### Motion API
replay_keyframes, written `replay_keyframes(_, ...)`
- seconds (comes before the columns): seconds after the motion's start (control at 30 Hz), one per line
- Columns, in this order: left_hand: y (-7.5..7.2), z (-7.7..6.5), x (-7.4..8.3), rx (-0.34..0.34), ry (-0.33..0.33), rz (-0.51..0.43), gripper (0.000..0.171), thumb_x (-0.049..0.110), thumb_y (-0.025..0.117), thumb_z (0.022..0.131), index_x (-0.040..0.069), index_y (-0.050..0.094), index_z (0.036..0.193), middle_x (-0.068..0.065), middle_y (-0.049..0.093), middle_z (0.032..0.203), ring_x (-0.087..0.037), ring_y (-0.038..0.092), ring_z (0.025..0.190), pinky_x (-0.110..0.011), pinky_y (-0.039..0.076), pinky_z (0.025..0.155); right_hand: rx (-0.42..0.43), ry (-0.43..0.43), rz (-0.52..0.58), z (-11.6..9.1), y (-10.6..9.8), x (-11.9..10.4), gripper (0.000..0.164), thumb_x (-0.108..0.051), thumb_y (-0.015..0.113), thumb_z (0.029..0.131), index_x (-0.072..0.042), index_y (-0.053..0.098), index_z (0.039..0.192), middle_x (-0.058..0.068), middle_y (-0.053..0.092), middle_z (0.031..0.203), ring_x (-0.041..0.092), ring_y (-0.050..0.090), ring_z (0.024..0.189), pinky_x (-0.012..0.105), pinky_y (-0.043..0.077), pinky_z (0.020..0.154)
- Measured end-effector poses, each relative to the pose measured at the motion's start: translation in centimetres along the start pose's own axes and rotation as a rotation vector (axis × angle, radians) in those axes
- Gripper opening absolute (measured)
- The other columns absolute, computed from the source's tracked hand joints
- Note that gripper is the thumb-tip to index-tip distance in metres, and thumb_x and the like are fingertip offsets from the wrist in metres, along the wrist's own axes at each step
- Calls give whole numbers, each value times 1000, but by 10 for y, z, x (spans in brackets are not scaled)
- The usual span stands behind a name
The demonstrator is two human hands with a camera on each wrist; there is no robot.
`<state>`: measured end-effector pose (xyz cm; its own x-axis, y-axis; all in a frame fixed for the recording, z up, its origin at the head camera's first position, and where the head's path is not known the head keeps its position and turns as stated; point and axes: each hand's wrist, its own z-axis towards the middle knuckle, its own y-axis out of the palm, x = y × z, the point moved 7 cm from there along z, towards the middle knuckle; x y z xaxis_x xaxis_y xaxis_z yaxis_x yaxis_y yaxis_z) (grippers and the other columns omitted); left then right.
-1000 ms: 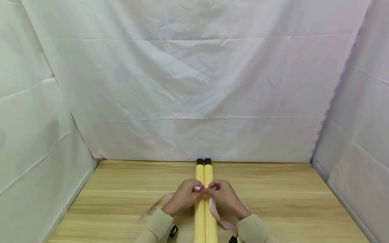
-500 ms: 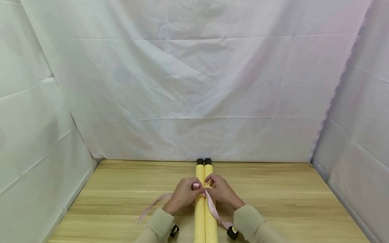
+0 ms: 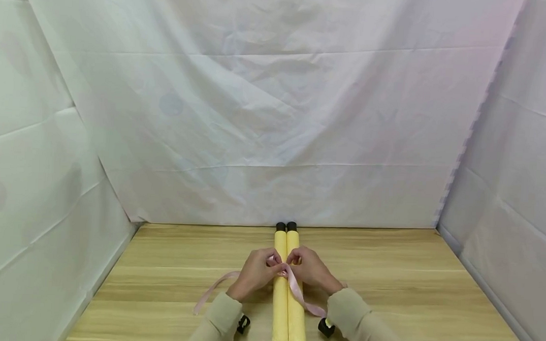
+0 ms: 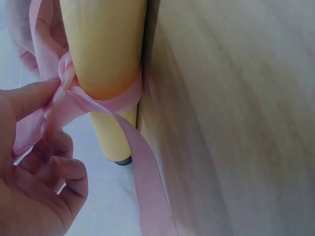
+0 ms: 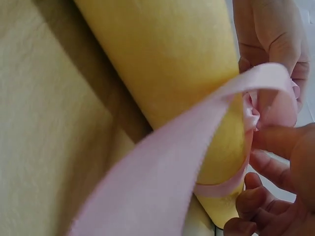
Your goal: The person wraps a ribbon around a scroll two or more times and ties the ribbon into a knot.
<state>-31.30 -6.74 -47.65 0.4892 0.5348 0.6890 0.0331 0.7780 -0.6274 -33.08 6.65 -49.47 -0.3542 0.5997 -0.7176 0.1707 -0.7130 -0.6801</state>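
Observation:
Two yellow tubes point(image 3: 281, 313) with black end caps lie side by side on the wooden table. A pink ribbon point(image 3: 297, 291) circles them and gathers in a knot point(image 5: 251, 115) on top. My left hand point(image 3: 258, 272) pinches a loop of ribbon beside the knot between thumb and finger, its other fingers curled below in the left wrist view. From the right, my right hand point(image 3: 312, 268) has curled fingers on the ribbon at the knot. One ribbon tail point(image 4: 142, 172) hangs to the left; the other arches over the knot and trails right across the tube.
The tubes' far ends reach the table's point(image 3: 387, 277) back edge, where a pale cloth sheet point(image 3: 275, 114) hangs. More sheets enclose both sides. Small black devices point(image 3: 326, 327) show beside both sleeves.
My right fingers have come down and drawn together at the knot. The right ribbon tail has shifted from under the right hand to arch across the knot. My left hand holds nearly still.

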Motion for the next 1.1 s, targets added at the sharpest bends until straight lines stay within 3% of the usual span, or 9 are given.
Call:
replay_keyframes(0.23, 0, 1, 3, 11, 0, 39, 18, 27, 75, 79, 14, 64, 72, 3, 64, 67, -3, 53, 59, -21, 46, 52, 70, 68, 86, -3, -4, 4, 8, -14, 66, 85, -14, 62, 78, -1, 60, 73, 13, 53, 66, 31, 47, 57)
replay_keyframes(0.6, 3, 3, 2, 48, -35, 94, 21, 23, 79, 74, 15, 60, 69, 4, 60, 64, -3, 49, 55, -19, 42, 48, 74, 193, 231, -9, -4, 7, 10, -19, 61, 89, -12, 60, 82, 3, 63, 88, 16, 56, 76, 29, 48, 57)
replay_keyframes(0.8, 2, 4, 6, 87, -33, 104, 23, 18, 76, 77, 12, 56, 68, 3, 57, 63, -5, 47, 55, -20, 39, 47, 54, 186, 285, -11, -2, 2, 8, -17, 59, 90, -10, 60, 85, 4, 64, 91, 17, 58, 81, 31, 50, 66)
replay_keyframes(1.1, 2, 4, 10, 144, 10, 175, 19, 14, 76, 76, 9, 58, 74, 1, 56, 60, -6, 46, 53, -20, 40, 46, 24, 119, 352, -18, -2, -12, 7, -8, 58, 90, -4, 63, 87, 9, 67, 88, 16, 60, 76, 29, 51, 64)
